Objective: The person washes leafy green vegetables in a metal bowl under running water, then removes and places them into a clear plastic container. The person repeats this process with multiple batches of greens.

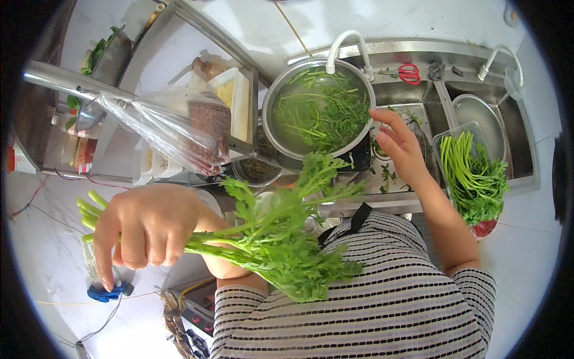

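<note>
My left hand grips a bunch of leafy green stalks by the stems, held up at the left with the leaves hanging across in front of my striped shirt. Fingers apart and holding nothing, my right hand hovers by the right rim of a round metal basin. Cut greens float in the water inside it, under a white curved faucet. At the right, a clear plastic container holds more long-stemmed greens.
Red-handled scissors lie on the ledge behind the steel sink. A second sink bay at the right holds a metal bowl. Plastic film covers a dark red block near the metal rack at the left. A smaller pot stands below the basin.
</note>
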Demonstrator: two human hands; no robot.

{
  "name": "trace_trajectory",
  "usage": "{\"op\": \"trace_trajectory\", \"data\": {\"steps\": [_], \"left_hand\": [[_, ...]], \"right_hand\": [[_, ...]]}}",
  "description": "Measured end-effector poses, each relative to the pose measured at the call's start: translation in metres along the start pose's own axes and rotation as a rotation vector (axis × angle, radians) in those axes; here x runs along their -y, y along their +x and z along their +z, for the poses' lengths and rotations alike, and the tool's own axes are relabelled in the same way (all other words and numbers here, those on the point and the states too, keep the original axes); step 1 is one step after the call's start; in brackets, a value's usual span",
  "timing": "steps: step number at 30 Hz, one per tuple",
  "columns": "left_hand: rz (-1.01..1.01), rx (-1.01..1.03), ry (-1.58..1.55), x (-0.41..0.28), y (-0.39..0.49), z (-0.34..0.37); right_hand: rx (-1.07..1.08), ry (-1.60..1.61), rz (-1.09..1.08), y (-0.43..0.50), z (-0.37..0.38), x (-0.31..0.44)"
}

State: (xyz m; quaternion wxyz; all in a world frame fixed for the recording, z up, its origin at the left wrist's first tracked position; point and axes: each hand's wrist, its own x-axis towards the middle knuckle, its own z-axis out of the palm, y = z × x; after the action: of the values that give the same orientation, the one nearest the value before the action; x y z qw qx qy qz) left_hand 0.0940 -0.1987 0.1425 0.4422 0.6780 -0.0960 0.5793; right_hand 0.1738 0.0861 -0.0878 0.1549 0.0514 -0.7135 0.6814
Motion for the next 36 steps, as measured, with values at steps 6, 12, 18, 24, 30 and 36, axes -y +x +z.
{"op": "trace_trajectory", "data": {"steps": [6,12,18,24,30,36], "left_hand": [[-0.118,0.05,0.01,0.004,0.012,0.001],[-0.063,0.095,0.055,0.007,0.006,0.002],[-0.02,0.045,0.092,0.005,-0.006,0.005],[0.02,-0.014,0.078,0.002,-0.012,0.002],[0.143,-0.035,0.106,0.008,-0.013,0.0],[0.174,-0.099,0.136,0.008,-0.012,0.004]], "right_hand": [[0.362,0.527,0.296,0.02,0.028,0.07],[0.765,0.978,0.571,0.007,0.056,0.105],[0.854,1.13,0.482,0.001,0.054,0.109],[0.82,1.275,0.512,-0.004,0.054,0.113],[0.869,0.941,0.219,-0.008,0.043,0.123],[0.863,0.955,0.149,-0.016,0.041,0.126]]}}
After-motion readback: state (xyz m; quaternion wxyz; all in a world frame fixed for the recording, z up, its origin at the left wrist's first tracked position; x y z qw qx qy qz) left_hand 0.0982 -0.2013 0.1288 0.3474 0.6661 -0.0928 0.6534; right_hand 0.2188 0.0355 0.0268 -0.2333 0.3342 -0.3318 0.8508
